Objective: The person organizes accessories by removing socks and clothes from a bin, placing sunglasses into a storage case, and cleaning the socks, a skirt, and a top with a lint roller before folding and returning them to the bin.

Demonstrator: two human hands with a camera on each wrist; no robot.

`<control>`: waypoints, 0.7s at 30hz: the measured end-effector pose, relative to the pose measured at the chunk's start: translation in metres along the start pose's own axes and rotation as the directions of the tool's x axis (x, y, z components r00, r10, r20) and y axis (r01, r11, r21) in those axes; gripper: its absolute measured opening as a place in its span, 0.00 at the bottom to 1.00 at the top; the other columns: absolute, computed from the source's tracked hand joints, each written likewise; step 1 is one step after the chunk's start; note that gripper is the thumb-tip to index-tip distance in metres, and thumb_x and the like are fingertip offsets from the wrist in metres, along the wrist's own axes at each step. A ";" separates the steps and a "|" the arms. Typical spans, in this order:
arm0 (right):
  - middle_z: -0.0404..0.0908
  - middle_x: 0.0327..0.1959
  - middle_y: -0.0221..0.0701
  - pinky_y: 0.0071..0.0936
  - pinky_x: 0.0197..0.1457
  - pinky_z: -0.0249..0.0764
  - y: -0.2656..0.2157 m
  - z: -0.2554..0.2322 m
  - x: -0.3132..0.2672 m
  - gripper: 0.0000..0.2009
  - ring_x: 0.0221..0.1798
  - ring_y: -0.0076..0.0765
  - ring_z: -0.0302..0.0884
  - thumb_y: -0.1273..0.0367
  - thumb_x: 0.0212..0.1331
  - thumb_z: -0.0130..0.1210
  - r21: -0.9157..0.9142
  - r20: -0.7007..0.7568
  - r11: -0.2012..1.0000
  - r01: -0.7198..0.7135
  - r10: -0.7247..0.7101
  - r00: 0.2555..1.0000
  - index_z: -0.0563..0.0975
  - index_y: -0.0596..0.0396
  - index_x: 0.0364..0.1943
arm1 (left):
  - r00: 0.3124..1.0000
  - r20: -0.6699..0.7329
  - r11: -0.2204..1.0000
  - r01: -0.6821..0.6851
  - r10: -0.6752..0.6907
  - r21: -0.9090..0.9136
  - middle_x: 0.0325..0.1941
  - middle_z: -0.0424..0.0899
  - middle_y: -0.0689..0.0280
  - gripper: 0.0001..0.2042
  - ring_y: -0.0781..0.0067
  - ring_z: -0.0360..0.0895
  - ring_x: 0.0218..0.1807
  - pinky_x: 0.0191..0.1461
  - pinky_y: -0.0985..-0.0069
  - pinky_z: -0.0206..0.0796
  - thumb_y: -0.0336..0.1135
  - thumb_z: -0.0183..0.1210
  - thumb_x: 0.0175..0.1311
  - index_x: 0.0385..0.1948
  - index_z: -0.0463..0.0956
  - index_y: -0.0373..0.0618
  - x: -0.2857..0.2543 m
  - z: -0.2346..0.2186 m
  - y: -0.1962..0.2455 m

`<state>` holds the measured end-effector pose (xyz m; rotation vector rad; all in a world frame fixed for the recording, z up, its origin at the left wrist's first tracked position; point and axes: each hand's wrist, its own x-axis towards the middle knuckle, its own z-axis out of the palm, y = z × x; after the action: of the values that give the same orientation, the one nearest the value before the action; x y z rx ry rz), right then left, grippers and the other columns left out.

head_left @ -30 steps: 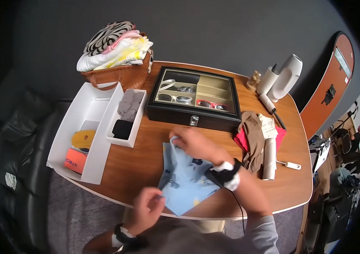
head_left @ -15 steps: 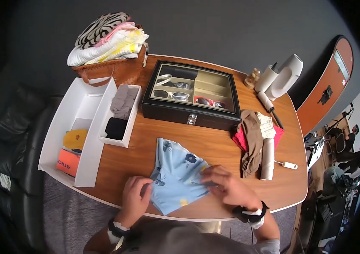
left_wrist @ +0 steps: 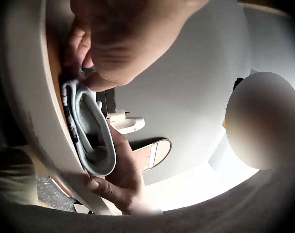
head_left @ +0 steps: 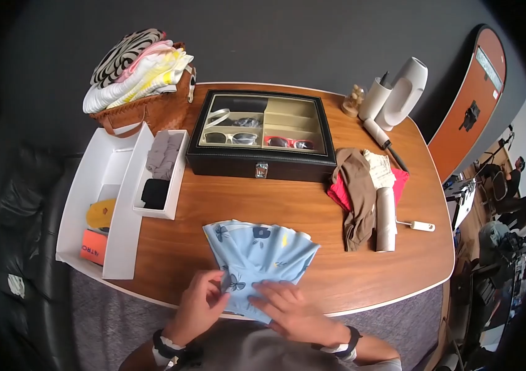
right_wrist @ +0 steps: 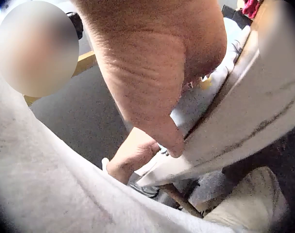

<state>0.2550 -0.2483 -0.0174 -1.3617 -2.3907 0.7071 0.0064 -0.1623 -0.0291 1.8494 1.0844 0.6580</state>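
Light blue briefs (head_left: 257,247) with dark flower and butterfly prints lie near the table's front edge, waistband toward the back. At their left side my left hand (head_left: 198,306) has curved fingers and thumb at the cloth's edge, pinching it. My right hand (head_left: 294,312) rests across the near part with fingers fairly straight. From the left wrist, the briefs (left_wrist: 91,128) show their edge in folded layers, with the right hand (left_wrist: 125,174) beside them, its thumb low near the table edge. In the right wrist view the right hand (right_wrist: 157,73) hides most of the cloth.
Behind stands a black glasses case (head_left: 263,166). To the left are a white box (head_left: 120,247) and a narrower box (head_left: 177,191) holding folded items. On the right lie brown cloth (head_left: 359,210), red cloth (head_left: 340,191) and a lint roller (head_left: 385,219). A basket (head_left: 170,111) with folded clothes is behind.
The briefs have turned so the waistband faces the back, and they lie closer to the front edge. My right hand has moved left onto them; my left stays at their left side.
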 end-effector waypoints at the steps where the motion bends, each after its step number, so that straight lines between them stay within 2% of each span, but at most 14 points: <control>1: 0.62 0.77 0.43 0.52 0.79 0.56 -0.001 0.003 0.000 0.34 0.79 0.51 0.57 0.67 0.57 0.66 -0.023 -0.001 1.000 0.001 -0.001 1.000 0.69 0.55 0.70 | 0.999 -0.024 1.000 -0.029 0.029 0.011 0.50 0.77 0.57 0.23 0.69 0.83 0.40 0.43 0.75 0.75 0.21 0.68 0.60 0.58 0.71 0.36 0.000 0.001 0.002; 2: 0.62 0.77 0.43 0.52 0.79 0.55 -0.002 0.006 0.001 0.34 0.79 0.50 0.57 0.67 0.57 0.66 -0.047 -0.002 0.999 0.001 -0.001 1.000 0.69 0.56 0.70 | 0.997 -0.046 0.998 -0.058 0.059 0.022 0.51 0.77 0.56 0.24 0.68 0.83 0.41 0.44 0.75 0.75 0.21 0.68 0.60 0.58 0.71 0.36 0.000 0.002 0.005; 5: 0.63 0.76 0.42 0.49 0.79 0.56 -0.008 0.017 0.006 0.33 0.78 0.50 0.58 0.66 0.58 0.66 0.087 -0.062 0.995 0.050 -0.045 0.997 0.69 0.56 0.69 | 0.996 -0.046 0.993 -0.073 0.077 0.091 0.53 0.76 0.54 0.25 0.65 0.82 0.46 0.49 0.72 0.75 0.20 0.67 0.60 0.60 0.72 0.38 0.008 0.003 0.015; 8: 0.64 0.75 0.41 0.47 0.78 0.57 -0.009 -0.006 0.009 0.32 0.78 0.50 0.60 0.66 0.59 0.66 0.196 -0.039 0.977 0.079 -0.073 0.997 0.70 0.57 0.68 | 0.996 0.028 0.990 -0.091 0.089 0.110 0.55 0.76 0.54 0.24 0.62 0.81 0.49 0.52 0.69 0.75 0.20 0.66 0.60 0.60 0.73 0.40 0.023 -0.004 -0.002; 9: 0.64 0.75 0.40 0.47 0.76 0.58 0.000 -0.015 0.010 0.31 0.78 0.50 0.59 0.65 0.59 0.66 0.129 -0.055 0.986 0.105 -0.099 0.994 0.72 0.58 0.67 | 0.995 0.043 0.992 -0.097 0.094 0.075 0.56 0.76 0.54 0.22 0.56 0.80 0.51 0.56 0.66 0.74 0.21 0.64 0.60 0.58 0.76 0.40 0.030 -0.008 -0.003; 12: 0.64 0.75 0.41 0.49 0.77 0.57 0.018 -0.031 0.004 0.31 0.79 0.51 0.57 0.66 0.58 0.66 0.017 -0.094 1.000 -0.019 0.021 0.995 0.72 0.58 0.67 | 0.967 -0.014 0.912 -0.237 0.256 0.334 0.56 0.77 0.55 0.20 0.51 0.79 0.54 0.60 0.62 0.73 0.21 0.63 0.61 0.56 0.77 0.40 0.040 -0.020 0.001; 13: 0.65 0.75 0.41 0.51 0.78 0.55 0.020 -0.039 0.002 0.31 0.80 0.51 0.55 0.68 0.57 0.66 -0.007 -0.045 0.996 -0.089 0.088 0.995 0.72 0.56 0.67 | 0.952 -0.045 0.893 -0.269 0.304 0.360 0.56 0.78 0.56 0.19 0.50 0.77 0.56 0.61 0.60 0.71 0.23 0.64 0.60 0.55 0.78 0.42 0.037 -0.022 0.002; 16: 0.64 0.75 0.41 0.51 0.79 0.54 0.034 -0.036 -0.006 0.31 0.81 0.51 0.54 0.68 0.57 0.65 0.000 -0.014 0.996 -0.092 0.092 0.996 0.72 0.54 0.68 | 0.903 0.258 0.867 -0.411 0.344 0.282 0.55 0.78 0.56 0.19 0.52 0.77 0.57 0.62 0.60 0.70 0.29 0.67 0.60 0.55 0.79 0.44 0.013 -0.022 0.019; 17: 0.67 0.74 0.40 0.48 0.77 0.57 0.035 -0.035 -0.006 0.28 0.78 0.51 0.58 0.68 0.59 0.64 -0.007 -0.056 0.997 -0.082 0.082 0.995 0.74 0.53 0.66 | 0.891 0.352 0.879 -0.391 0.287 0.272 0.55 0.78 0.58 0.20 0.55 0.76 0.59 0.65 0.61 0.67 0.34 0.69 0.60 0.55 0.79 0.46 0.007 -0.018 0.030; 20: 0.72 0.71 0.38 0.44 0.74 0.62 0.046 -0.030 -0.004 0.24 0.72 0.49 0.66 0.70 0.59 0.62 -0.181 -0.087 0.983 -0.003 -0.013 0.996 0.77 0.54 0.63 | 0.890 0.395 0.841 -0.384 0.227 0.382 0.56 0.77 0.61 0.21 0.56 0.73 0.61 0.67 0.60 0.64 0.36 0.70 0.59 0.55 0.79 0.45 -0.005 -0.012 0.022; 21: 0.74 0.68 0.38 0.44 0.72 0.64 0.047 -0.029 -0.003 0.24 0.69 0.48 0.68 0.71 0.57 0.64 -0.205 -0.104 0.979 0.007 -0.029 0.994 0.78 0.53 0.61 | 0.897 0.393 0.877 -0.345 0.203 0.334 0.57 0.77 0.63 0.21 0.58 0.72 0.63 0.69 0.60 0.63 0.36 0.70 0.59 0.54 0.79 0.45 -0.007 -0.012 0.012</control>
<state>0.3038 -0.2227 -0.0192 -1.4154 -2.4406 0.3815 -0.0009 -0.1666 -0.0127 2.3975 0.7554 0.2535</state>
